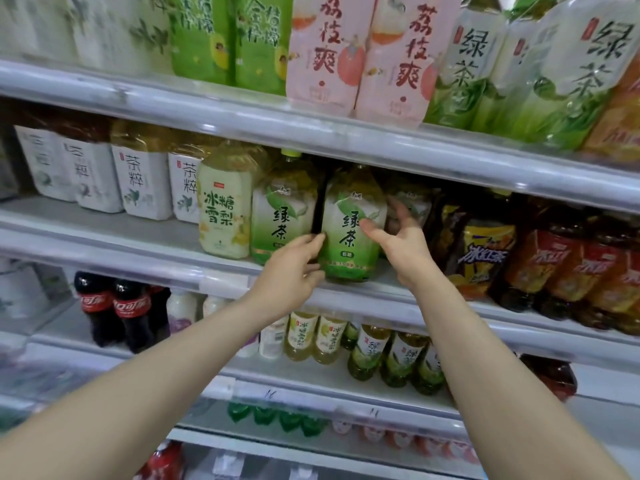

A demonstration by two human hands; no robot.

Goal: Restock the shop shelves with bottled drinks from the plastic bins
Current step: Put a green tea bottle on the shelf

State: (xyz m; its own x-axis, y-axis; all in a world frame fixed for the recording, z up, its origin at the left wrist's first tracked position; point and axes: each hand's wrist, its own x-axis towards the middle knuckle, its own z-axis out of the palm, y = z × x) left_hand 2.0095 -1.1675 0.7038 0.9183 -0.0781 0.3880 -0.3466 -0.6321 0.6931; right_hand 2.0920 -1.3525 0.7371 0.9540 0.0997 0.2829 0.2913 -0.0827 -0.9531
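A large green tea bottle [351,233] with a green and white label stands at the front of the middle shelf [221,268]. My left hand [294,265] is at its lower left side, thumb and curled fingers around the bottle's edge. My right hand [398,240] is at its right side with the fingers spread, the thumb lying near the label. A second green tea bottle [280,220] stands just to the left, a dark gap between the two. No plastic bin is in view.
A pear drink bottle [225,216] and white tea bottles [142,181] stand to the left, iced tea bottles [554,258] to the right. The upper shelf edge [346,140] hangs low over the bottle tops. Cola bottles [114,310] and small tea bottles [391,355] fill the shelf below.
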